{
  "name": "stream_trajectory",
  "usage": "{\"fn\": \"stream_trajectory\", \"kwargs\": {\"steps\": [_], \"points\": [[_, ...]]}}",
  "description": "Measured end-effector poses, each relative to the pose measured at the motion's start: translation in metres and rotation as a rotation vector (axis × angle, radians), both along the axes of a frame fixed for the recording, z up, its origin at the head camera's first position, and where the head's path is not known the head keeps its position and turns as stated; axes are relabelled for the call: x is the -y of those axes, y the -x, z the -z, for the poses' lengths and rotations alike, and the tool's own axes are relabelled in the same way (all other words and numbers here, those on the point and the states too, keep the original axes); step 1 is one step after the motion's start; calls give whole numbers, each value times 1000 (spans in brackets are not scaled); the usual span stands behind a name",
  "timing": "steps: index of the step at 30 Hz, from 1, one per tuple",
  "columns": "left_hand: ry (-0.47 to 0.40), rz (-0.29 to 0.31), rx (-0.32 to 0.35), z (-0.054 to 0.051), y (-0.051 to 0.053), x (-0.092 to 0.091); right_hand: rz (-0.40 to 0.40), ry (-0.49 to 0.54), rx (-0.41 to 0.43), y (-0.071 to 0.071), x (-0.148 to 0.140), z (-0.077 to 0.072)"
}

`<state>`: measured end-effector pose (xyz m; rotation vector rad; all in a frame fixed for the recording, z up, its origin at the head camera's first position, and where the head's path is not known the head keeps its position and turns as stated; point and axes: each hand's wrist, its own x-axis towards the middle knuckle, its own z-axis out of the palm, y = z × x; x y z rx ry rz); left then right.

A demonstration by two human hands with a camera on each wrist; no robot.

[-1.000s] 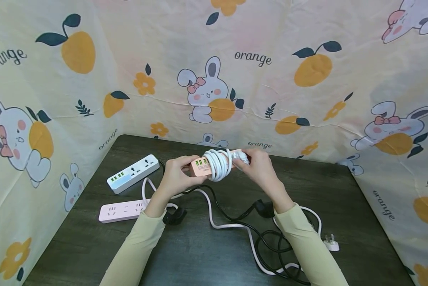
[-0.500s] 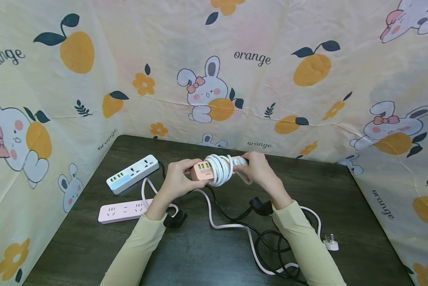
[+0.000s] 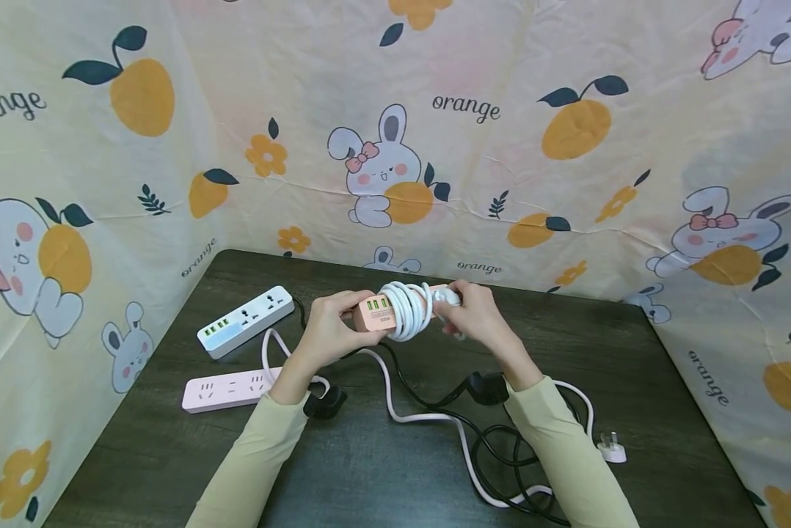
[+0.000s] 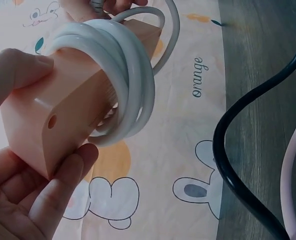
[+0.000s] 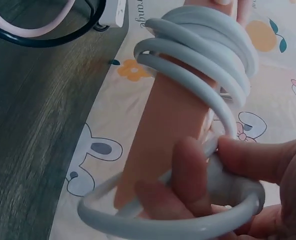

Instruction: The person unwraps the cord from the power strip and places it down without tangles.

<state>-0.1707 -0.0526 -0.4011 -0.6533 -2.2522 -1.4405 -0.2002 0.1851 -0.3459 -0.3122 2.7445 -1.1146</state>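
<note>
My left hand (image 3: 329,330) grips the left end of a peach-coloured power strip (image 3: 376,313) between thumb and fingers, holding it above the table. White cord (image 3: 409,312) is wound several times around the strip's middle. At the other end, my right hand (image 3: 478,315) pinches the white plug (image 5: 233,185) of that cord against the strip. In the right wrist view a loose cord loop (image 5: 168,227) curves around the strip's end, past the right fingers (image 5: 190,170). The plug's prongs are hidden from view.
A white power strip (image 3: 245,323) and a pale pink one (image 3: 227,389) lie at left on the dark table (image 3: 343,469). A black cord (image 3: 428,402) and a pale pink cord (image 3: 422,417) tangle toward the right forearm. Black plugs (image 3: 488,387) and a white plug (image 3: 612,449) lie nearby.
Both hands have lowered the peach strip slightly. The right fingers have shifted around the white plug, and a cord loop has dropped below the right hand. The left hand keeps its grip.
</note>
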Motion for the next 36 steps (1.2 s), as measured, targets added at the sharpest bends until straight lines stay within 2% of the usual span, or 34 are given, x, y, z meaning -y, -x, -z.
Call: {"fn": "stream_trajectory", "kwargs": {"steps": [6,17,30,36], "points": [[-4,18,-13,-2,0,0,10,14,-18,0,-1,3],[53,41,-65,-6,-1,-8,26,83,-42,-6,-10,15],[50,61,-57,-6,-5,-6,15,118,18,-8,-16,18],[48,71,-58,-7,-6,-5,-1,135,4,-8,-16,19]]}}
